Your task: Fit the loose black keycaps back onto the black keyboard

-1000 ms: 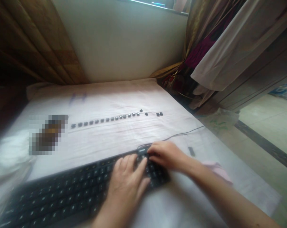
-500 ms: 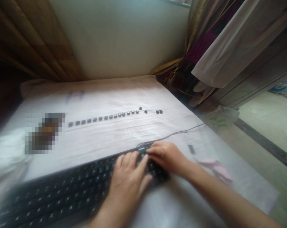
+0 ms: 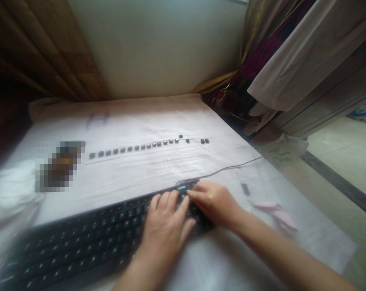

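Observation:
A black keyboard lies slantwise at the front of a white cloth. My left hand rests on its right part with the fingers spread, index fingertip close to my right hand. Over the keyboard's far right end, my right hand is closed, thumb and fingertips pinched together at the keys. Whatever those fingertips hold, if anything, is hidden. Beyond the keyboard, a row of small black keycaps stretches across the cloth. Two more keycaps sit apart at the right end.
The keyboard's cable runs off to the right. Right of my hand lie a small dark-ended tool and a pink cloth. A blurred-out item and white fabric are at left. Curtains and a wall stand behind.
The whole view has shifted slightly. Both hands stay at nearly the same spot on the keyboard, the right one still pinched. The row of keycaps looks the same.

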Tool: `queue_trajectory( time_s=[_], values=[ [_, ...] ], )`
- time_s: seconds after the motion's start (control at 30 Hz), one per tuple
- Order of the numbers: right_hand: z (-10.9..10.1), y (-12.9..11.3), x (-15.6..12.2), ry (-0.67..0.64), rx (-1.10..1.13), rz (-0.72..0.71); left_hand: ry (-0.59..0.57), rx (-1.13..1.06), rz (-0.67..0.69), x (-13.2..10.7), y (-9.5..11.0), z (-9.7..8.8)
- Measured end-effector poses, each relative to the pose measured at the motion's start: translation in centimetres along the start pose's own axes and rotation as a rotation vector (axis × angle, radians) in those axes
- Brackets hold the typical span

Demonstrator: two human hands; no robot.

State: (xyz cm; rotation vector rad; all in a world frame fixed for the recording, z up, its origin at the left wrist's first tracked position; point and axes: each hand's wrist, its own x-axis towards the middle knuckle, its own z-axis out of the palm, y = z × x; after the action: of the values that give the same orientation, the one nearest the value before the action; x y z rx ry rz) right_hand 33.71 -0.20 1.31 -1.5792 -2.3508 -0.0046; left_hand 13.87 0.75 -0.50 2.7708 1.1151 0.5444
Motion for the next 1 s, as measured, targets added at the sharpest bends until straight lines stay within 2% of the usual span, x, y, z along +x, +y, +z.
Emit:
queue_trajectory(
  time_s=[0.17,0.4,0.5,0.63,0.77,0.87,1.0],
  values=[
    [0.8,0.5,-0.6,0.056,0.206,0.072,-0.003,-0.016,-0.01,0.1,0.2,0.0],
    [0.0,1.4,0.4,-0.022,0.369,0.162,0.047,-0.014,-0.002,0.0,-0.1,0.3],
    [-0.3,3.5,1.6,-0.024,0.395,0.224,0.061,-0.017,-0.005,0.0,-0.1,0.4],
    [0.7,8.0,3.8,0.054,0.317,0.569,0.084,-0.019,-0.002,-0.1,-0.1,0.5],
    [2.2,11.9,6.1,0.144,0.203,0.762,0.096,-0.003,0.004,-0.2,-0.3,0.8],
    [3.0,13.6,7.4,0.174,0.126,0.849,0.107,0.013,0.022,-0.2,-0.4,0.8],
    [3.5,14.6,8.7,0.137,0.072,0.877,0.114,0.025,0.032,-0.2,-0.5,0.6]
  ],
)
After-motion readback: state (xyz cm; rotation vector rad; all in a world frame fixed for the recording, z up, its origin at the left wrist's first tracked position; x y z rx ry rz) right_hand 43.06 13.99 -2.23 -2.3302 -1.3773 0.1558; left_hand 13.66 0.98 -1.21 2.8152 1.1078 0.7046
